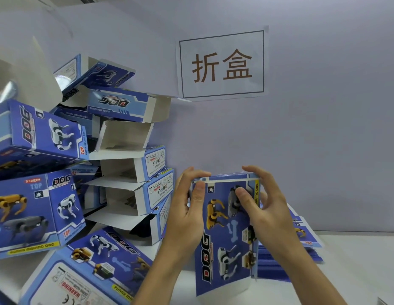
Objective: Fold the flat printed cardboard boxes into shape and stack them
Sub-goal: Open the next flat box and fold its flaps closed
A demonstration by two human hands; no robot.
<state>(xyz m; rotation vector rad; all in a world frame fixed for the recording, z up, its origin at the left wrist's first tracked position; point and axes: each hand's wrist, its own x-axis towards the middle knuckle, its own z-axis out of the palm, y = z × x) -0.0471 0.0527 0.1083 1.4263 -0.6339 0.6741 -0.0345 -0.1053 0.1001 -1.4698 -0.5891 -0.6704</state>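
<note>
Box (227, 236) bottom behind forearms, flat stack (301, 238) half-hidden.

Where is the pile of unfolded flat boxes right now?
In the head view, the flat boxes lie on the white table at right, against the wall, behind the right hand and the box being folded.

The held box (227, 234) is made of thin cardboard, printed blue with a slight sheen outside. Plain matt white board is shown inside the folded boxes (125, 137). The wall sign (221, 64) is matt white paper. The tabletop (357, 260) appears smooth and white.
</note>
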